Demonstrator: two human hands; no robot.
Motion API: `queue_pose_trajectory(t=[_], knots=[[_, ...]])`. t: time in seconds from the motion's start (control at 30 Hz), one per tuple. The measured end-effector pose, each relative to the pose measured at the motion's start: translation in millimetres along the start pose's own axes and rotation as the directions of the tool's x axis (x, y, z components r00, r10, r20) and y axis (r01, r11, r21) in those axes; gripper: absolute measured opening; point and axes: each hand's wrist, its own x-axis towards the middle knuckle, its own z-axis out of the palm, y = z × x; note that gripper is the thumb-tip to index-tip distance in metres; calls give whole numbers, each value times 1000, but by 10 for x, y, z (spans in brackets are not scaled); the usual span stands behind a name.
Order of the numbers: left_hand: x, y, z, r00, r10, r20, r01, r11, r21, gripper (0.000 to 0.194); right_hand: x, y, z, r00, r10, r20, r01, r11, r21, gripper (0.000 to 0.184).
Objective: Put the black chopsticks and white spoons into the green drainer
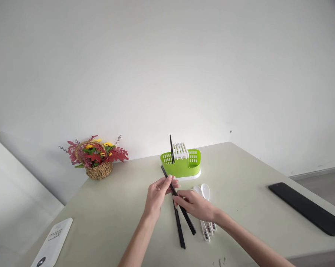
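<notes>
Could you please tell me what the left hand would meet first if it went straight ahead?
Besides the black chopsticks it holds, the left hand would probably meet the green caddy first, though depth is unclear.

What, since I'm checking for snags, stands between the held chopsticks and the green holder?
Nothing visible stands between the upper tips of the held chopsticks and the green holder; the white spoons lie off to the right.

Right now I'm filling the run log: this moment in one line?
left grip: holding black chopsticks; right grip: holding same chopsticks; other chopsticks: on table; white spoons: on table; green holder: at least one chopstick inside
</notes>
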Motion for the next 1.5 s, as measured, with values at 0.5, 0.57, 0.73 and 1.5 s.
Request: queue_pose_trajectory(t=[0.5, 0.57, 0.73, 1.5], knots=[[240, 193, -37, 992, -35, -125, 13, 985, -170, 48, -318, 423, 34, 994, 97, 52, -108, 954, 279, 43], [251, 213, -40, 995, -45, -90, 34, 991, -126, 48, -315, 470, 52, 996, 91, 26, -94, 945, 314, 44], [291, 334, -101, 995, -104, 10, 104, 994, -41, 50, -287, 542, 20, 992, 123, 3, -115, 918, 380, 46], [1513, 893, -481, 761, 515, -394, -516, 849, 115, 45, -906, 1563, -683, 823, 343, -453, -227, 929, 291, 57]])
